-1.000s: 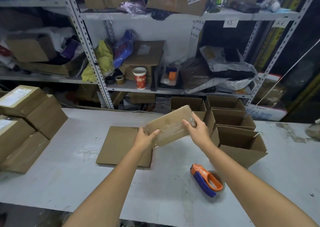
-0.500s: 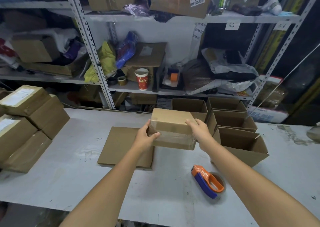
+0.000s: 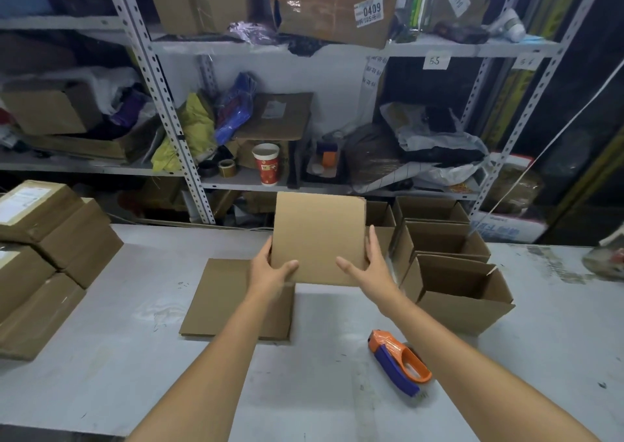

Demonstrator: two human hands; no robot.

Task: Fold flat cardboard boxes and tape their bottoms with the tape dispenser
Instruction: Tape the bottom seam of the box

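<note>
I hold a small brown cardboard box [image 3: 317, 235] up above the grey table [image 3: 118, 357], a plain side facing me. My left hand [image 3: 273, 269] grips its lower left corner, thumb on the front. My right hand [image 3: 368, 266] holds its right edge, thumb on the front and fingers along the side. A stack of flat cardboard blanks [image 3: 233, 300] lies under my left forearm. The orange and blue tape dispenser [image 3: 400, 362] lies on the table near my right forearm, untouched.
Several open folded boxes [image 3: 462, 289] stand in a row at the right. Sealed labelled boxes [image 3: 44, 256] are stacked at the left table edge. Metal shelving [image 3: 162, 111] crammed with boxes, bags and a red paper cup [image 3: 266, 164] runs behind the table.
The box has been turned over in my hands: its taped face, seen a second ago, has rotated away and a plain side now faces me. The box also rose slightly.
</note>
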